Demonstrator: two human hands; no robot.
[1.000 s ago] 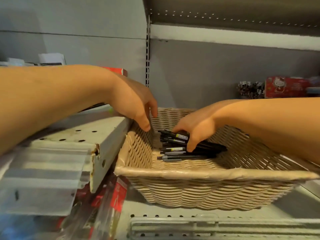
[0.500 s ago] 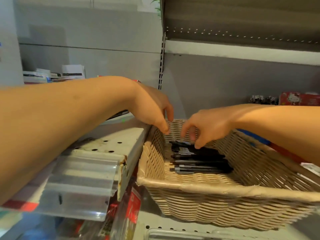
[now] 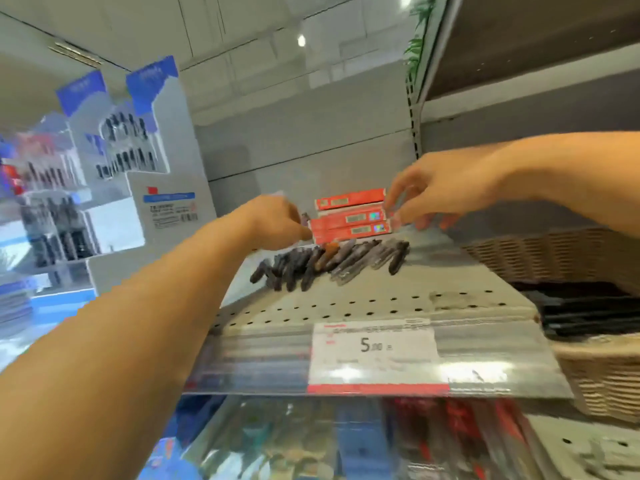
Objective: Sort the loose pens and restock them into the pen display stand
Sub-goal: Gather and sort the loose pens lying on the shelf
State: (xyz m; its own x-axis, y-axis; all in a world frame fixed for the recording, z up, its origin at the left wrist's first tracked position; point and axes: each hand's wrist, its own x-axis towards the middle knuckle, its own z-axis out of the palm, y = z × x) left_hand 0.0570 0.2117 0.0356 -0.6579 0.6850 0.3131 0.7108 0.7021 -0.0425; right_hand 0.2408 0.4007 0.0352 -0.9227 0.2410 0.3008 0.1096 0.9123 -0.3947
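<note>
Grey perforated shop shelf holds loose dark pens before stacked red boxes; price tag reads "5.00". Both hands' finger grips blurred, cannot tell.

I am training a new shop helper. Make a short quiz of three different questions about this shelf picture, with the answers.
1. True or false: the loose pens lie in front of the stacked red boxes.
2. Which side of the shelf holds the wicker basket: A left, B right?
3. Fill in: the price label reads ___.

Key: 1 true. 2 B. 3 5.00.
</note>
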